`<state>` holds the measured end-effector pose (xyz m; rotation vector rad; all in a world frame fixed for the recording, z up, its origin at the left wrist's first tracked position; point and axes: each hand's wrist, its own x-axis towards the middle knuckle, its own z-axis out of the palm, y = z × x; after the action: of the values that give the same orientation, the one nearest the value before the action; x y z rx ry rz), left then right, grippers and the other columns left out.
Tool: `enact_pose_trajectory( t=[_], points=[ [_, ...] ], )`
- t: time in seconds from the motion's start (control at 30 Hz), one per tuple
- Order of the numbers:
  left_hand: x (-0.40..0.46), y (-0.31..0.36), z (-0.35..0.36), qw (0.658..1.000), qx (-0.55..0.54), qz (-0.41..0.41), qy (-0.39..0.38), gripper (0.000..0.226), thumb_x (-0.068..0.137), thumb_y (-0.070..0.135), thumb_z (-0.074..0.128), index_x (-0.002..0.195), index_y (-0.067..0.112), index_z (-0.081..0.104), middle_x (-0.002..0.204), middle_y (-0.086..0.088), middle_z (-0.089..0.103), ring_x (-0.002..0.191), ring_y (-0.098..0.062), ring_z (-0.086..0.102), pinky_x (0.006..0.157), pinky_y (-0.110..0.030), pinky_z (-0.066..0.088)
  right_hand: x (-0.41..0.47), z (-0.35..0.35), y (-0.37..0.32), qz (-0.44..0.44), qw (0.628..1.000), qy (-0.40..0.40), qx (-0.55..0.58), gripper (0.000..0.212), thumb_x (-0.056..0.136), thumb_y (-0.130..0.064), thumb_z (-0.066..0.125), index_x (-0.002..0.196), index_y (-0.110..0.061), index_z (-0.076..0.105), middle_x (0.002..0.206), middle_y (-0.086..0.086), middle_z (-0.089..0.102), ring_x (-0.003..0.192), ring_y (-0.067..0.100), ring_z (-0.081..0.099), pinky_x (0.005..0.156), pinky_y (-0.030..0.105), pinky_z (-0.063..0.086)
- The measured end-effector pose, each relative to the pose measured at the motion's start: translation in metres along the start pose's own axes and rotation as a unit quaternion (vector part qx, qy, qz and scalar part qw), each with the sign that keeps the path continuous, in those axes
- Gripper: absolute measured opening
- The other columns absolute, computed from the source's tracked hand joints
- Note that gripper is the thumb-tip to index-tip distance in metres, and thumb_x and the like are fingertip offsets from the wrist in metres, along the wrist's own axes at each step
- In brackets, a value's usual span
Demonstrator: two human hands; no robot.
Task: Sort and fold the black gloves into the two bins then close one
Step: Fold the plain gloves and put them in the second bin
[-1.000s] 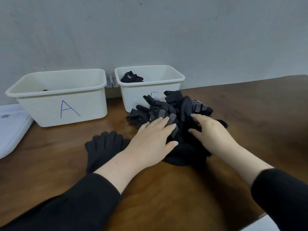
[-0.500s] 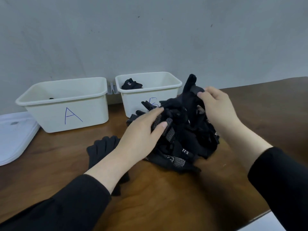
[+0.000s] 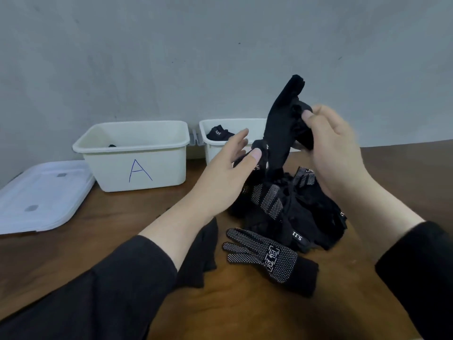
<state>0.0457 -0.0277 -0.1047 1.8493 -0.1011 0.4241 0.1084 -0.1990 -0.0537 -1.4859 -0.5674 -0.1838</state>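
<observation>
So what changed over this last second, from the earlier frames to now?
The right hand pinched a plain black glove and lifted it off the pile. The left hand rose from the pile, thumb touching the glove's lower end. A dotted glove now lies apart in front. Both bins, A included, stayed put.

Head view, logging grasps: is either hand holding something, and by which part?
The right hand pinches a raised black glove near its upper end. The left hand touches its lower end.

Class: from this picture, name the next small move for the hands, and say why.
Probably the left hand should take the lower end of the lifted glove. The right hand pinches it above the pile, it hangs unfolded, and the left hand's fingers are open beside it.
</observation>
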Motion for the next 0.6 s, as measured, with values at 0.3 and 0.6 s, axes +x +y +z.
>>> enact_pose_trajectory(
  t=[0.3, 0.6],
  points=[
    [-0.013, -0.01, -0.029, 0.996, 0.076, 0.007, -0.038, 0.024, 0.093, 0.029, 0.071, 0.117, 0.03, 0.069, 0.108, 0.012, 0.074, 0.103, -0.006, 0.068, 0.101, -0.04, 0.052, 0.001, 0.033, -0.003, 0.139, 0.974, -0.069, 0.167, 0.036, 0.105, -0.021, 0.041, 0.08, -0.013, 0.066, 0.072, 0.004, 0.068, 0.065, 0.017, 0.066, 0.059, 0.031, 0.054],
    [-0.043, -0.041, -0.067, 0.991, 0.045, -0.107, 0.064, 0.011, 0.096, 0.016, 0.066, 0.097, 0.025, 0.072, 0.086, 0.004, 0.071, 0.079, -0.014, 0.069, 0.073, -0.034, 0.061, -0.001, 0.065, 0.013, 0.186, 0.966, -0.114, 0.137, 0.029, 0.106, -0.025, 0.04, 0.106, -0.014, 0.067, 0.094, 0.006, 0.076, 0.086, 0.022, 0.073, 0.071, 0.038, 0.059]
  ],
)
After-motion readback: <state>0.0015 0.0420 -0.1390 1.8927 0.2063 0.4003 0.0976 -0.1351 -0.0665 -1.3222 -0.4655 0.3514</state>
